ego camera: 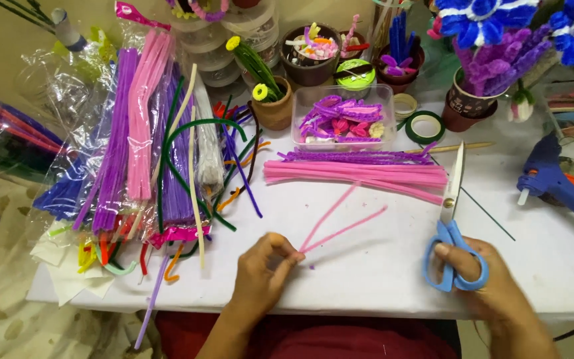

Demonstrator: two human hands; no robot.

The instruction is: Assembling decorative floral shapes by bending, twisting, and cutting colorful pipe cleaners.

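My left hand [264,269] pinches the near ends of two short pink pipe cleaner pieces [335,223] that fan out over the white table [380,259]. My right hand [483,279] grips the blue handles of a pair of scissors [452,219], blades closed and pointing away from me. A bundle of long pink pipe cleaners [360,174] lies across the table just beyond the pieces, with purple glittery ones [353,157] behind it.
Packs of purple, pink, green and white pipe cleaners [147,146] fill the left side. A clear box of small pieces [343,119], pots, green tape rolls [424,126] and pipe cleaner flowers [499,46] stand at the back. A blue glue gun [556,179] lies at right.
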